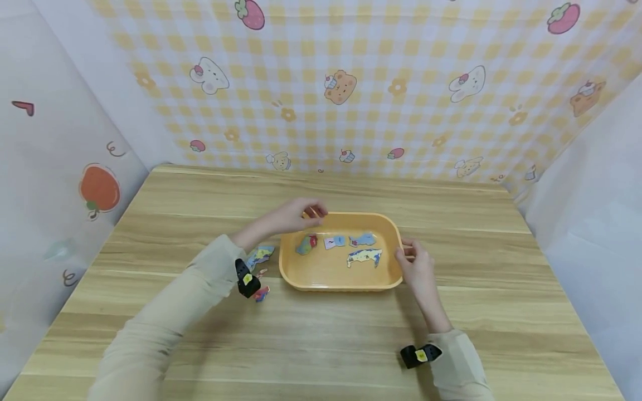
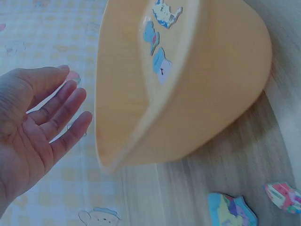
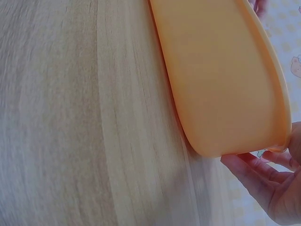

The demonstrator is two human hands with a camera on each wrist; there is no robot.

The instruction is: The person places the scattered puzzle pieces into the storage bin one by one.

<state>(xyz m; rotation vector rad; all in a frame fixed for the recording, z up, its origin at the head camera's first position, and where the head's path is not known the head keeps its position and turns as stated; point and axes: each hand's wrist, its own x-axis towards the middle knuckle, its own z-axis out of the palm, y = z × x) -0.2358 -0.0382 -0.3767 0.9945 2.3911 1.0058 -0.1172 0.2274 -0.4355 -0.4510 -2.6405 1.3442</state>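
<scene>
A yellow-orange plastic tray (image 1: 331,281) with rounded corners sits on the wooden table. Several thin, irregular picture pieces lie inside it, among them a white and blue one (image 1: 364,256) and a green and red one (image 1: 307,244). My left hand (image 1: 300,215) is over the tray's back left corner, its fingers loosely bent around nothing; the left wrist view shows the palm (image 2: 28,132) bare and apart from the tray wall. At the right end, my right hand (image 1: 416,267) grips the tray, thumb near the rim and fingers (image 3: 249,176) against the outer wall.
Left of the tray, partly behind my left wrist, lie more pieces: a blue and yellow one (image 1: 262,254) and a red and blue one (image 1: 261,294). A checked cloth (image 1: 371,122) with cartoon prints hangs behind the table (image 1: 311,345), and white sheets flank its sides.
</scene>
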